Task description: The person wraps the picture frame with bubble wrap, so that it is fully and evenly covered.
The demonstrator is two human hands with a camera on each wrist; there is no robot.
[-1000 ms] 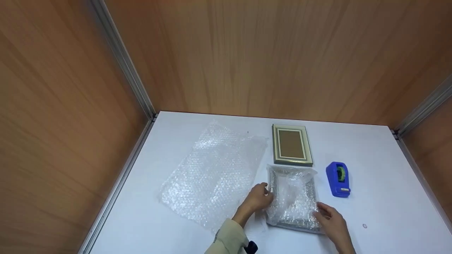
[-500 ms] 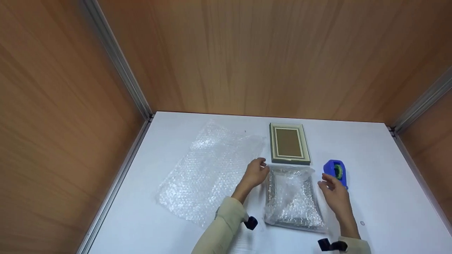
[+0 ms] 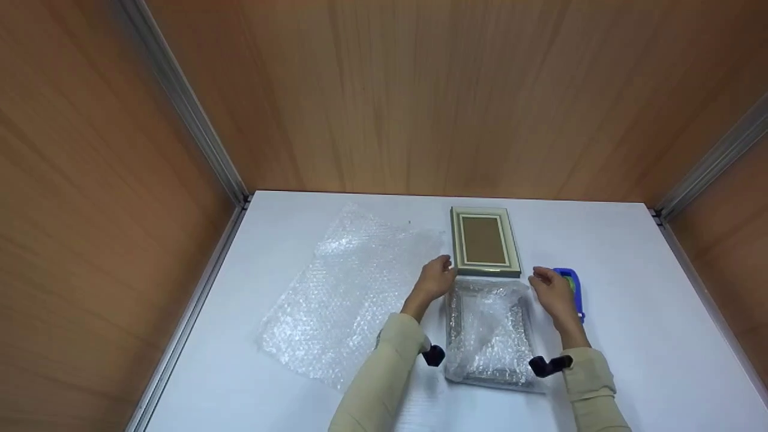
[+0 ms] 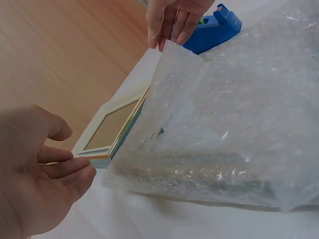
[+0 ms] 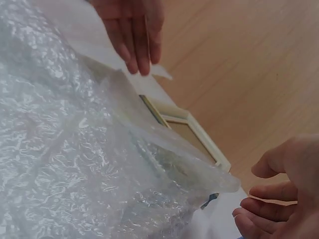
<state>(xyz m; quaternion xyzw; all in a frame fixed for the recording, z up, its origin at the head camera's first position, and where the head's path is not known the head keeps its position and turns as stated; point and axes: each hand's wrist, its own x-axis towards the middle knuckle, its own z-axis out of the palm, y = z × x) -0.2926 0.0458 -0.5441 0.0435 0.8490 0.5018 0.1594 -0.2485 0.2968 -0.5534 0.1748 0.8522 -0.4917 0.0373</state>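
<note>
A picture frame wrapped in bubble wrap [image 3: 489,336] lies flat on the table in front of the person. Just beyond its far edge is a bare picture frame [image 3: 485,240] with a pale green-gold border and brown middle. My left hand [image 3: 434,279] hovers by the far left corner of the wrapped frame, fingers loosely bent and holding nothing. Across from it, my right hand [image 3: 553,292] is at the far right corner, thumb and fingers apart in the right wrist view. Between the hands, a loose flap of bubble wrap [image 5: 164,139] sticks up.
A sheet of bubble wrap [image 3: 354,300] is spread on the table at the left. The blue tape dispenser [image 3: 576,291] stands on the right, partly behind the right hand. Wood-patterned panels [image 3: 420,102] with metal posts enclose the table [image 3: 636,288].
Both hands have left the sides of the wrapped frame and moved away from the person to its far corners. The right hand now partly covers the tape dispenser. The wrapped frame stays put.
</note>
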